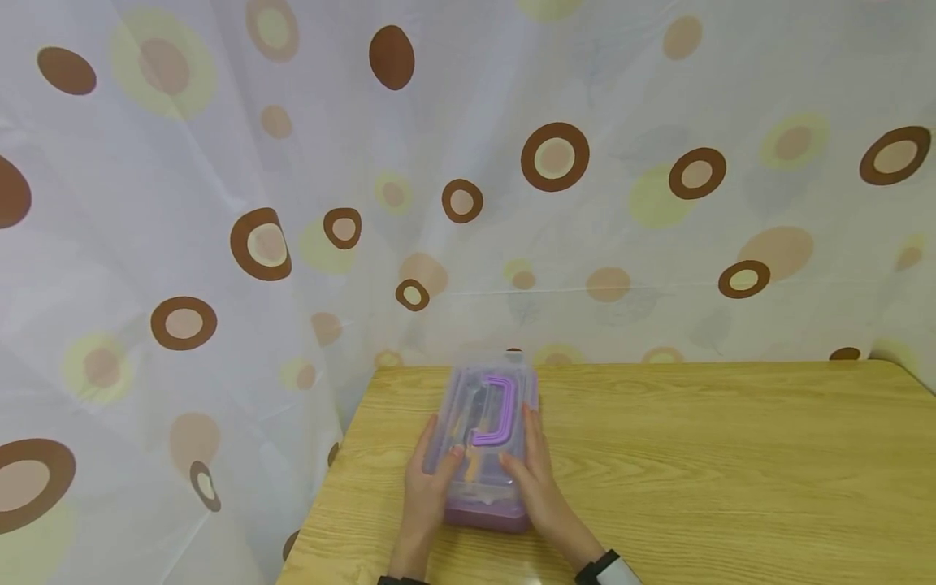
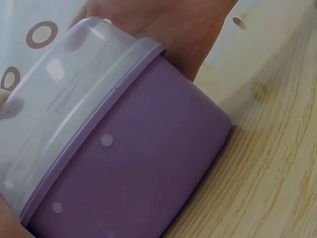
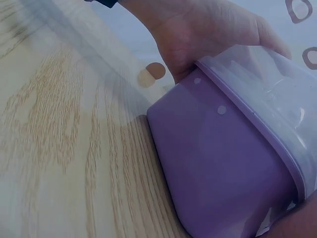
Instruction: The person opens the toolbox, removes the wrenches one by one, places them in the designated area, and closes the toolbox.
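Note:
A purple plastic storage box [image 1: 486, 517] with a see-through lid [image 1: 478, 479] stands lengthwise on the wooden table. On the lid is a purple carrying handle [image 1: 506, 410], and some orange and dark contents show blurrily through the clear plastic. My left hand [image 1: 426, 494] grips the box's left side, its thumb over the lid. From the right side my right hand [image 1: 541, 487] holds it the same way, thumb on top and fingers along the wall. Both wrist views show the plain purple end [image 2: 143, 144] of the box low against the tabletop.
The wood-grain table [image 1: 717, 471] extends far to the right of the box; its left edge runs close by on the left. Behind and to the left hangs a white curtain [image 1: 468, 106] with brown and yellow circles, meeting the table's back edge.

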`<control>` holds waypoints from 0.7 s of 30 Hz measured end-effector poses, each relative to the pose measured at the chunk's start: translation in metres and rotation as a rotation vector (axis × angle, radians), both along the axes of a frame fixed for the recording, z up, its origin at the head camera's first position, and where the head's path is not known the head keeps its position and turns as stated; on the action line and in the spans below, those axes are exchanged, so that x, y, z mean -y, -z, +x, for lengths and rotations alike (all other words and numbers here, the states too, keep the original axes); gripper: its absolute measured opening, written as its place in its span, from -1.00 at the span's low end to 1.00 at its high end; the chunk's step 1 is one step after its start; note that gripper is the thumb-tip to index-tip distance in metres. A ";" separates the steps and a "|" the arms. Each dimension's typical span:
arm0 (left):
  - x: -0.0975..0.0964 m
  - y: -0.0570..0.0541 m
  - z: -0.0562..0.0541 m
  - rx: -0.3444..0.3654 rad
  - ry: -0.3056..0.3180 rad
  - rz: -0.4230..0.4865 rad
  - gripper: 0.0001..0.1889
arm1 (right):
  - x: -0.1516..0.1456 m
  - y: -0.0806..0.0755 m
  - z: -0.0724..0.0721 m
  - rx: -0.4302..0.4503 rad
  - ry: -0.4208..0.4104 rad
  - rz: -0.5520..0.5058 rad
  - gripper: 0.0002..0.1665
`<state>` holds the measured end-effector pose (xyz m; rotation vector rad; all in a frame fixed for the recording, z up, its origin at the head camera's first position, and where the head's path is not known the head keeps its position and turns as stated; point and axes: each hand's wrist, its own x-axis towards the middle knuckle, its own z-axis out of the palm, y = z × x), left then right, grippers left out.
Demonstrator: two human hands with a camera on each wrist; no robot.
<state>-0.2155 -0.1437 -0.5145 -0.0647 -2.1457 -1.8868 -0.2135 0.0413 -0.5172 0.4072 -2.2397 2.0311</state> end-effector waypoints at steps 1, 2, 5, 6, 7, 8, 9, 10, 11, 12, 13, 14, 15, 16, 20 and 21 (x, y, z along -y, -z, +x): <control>-0.001 0.000 0.000 0.001 0.003 0.004 -0.25 | -0.001 -0.001 0.001 0.002 0.000 -0.004 -0.04; -0.002 0.000 0.001 0.002 0.006 0.007 -0.24 | -0.002 -0.001 0.001 0.003 -0.001 -0.010 -0.04; -0.006 0.000 0.001 0.008 0.013 0.016 -0.24 | -0.006 -0.003 0.003 0.007 -0.003 -0.018 -0.05; -0.008 0.000 0.001 0.006 0.015 0.020 -0.24 | -0.007 -0.004 0.004 0.007 -0.001 -0.020 -0.05; -0.009 0.000 0.001 0.004 0.017 0.024 -0.24 | -0.008 -0.004 0.005 0.007 0.000 -0.025 -0.05; -0.011 0.000 0.002 0.001 0.020 0.027 -0.24 | -0.010 -0.005 0.006 0.006 0.000 -0.027 -0.04; -0.012 0.001 0.002 -0.003 0.024 0.031 -0.24 | -0.011 -0.005 0.006 0.004 0.001 -0.026 -0.05; -0.014 0.001 0.002 -0.006 0.025 0.031 -0.24 | -0.013 -0.004 0.007 0.002 0.002 -0.026 -0.05; -0.016 0.001 0.002 -0.009 0.027 0.035 -0.24 | -0.014 -0.004 0.007 0.002 0.006 -0.025 -0.05; -0.017 0.002 0.003 -0.011 0.028 0.037 -0.24 | -0.016 -0.003 0.008 0.003 0.006 -0.025 -0.05; -0.019 0.002 0.003 -0.011 0.029 0.039 -0.24 | -0.018 -0.002 0.008 0.002 0.007 -0.022 -0.06; -0.021 0.003 0.003 -0.009 0.028 0.036 -0.24 | -0.020 -0.002 0.009 0.006 0.009 -0.021 -0.05; -0.023 0.003 0.003 -0.005 0.027 0.034 -0.24 | -0.022 -0.002 0.009 0.009 0.013 -0.021 -0.05; -0.025 0.003 0.004 -0.004 0.025 0.029 -0.24 | -0.024 -0.002 0.010 0.014 0.015 -0.022 -0.05; -0.033 0.003 0.005 -0.001 0.028 0.021 -0.23 | -0.032 -0.001 0.012 0.021 0.014 -0.023 -0.04; -0.035 0.003 0.006 -0.003 0.033 0.025 -0.23 | -0.033 -0.001 0.012 0.021 0.015 -0.025 -0.04</control>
